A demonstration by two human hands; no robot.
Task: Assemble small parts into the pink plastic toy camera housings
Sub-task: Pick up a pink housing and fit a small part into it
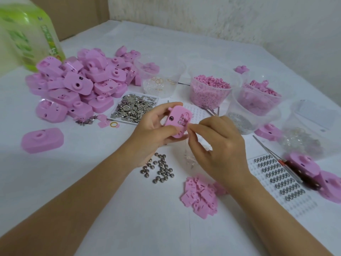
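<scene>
At frame centre my left hand grips a pink toy camera housing above the desk. My right hand pinches a small part, too tiny to identify, against its open compartment. A heap of housings sits upper left.

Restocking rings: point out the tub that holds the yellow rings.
The leftmost clear tub, beside the heap of pink housings; the rest hold pink, silvery or clear parts.

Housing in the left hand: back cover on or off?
Off. The housing in the left hand shows its bare inside, with metal contacts exposed. The right hand has its fingertips at that opening.
</scene>
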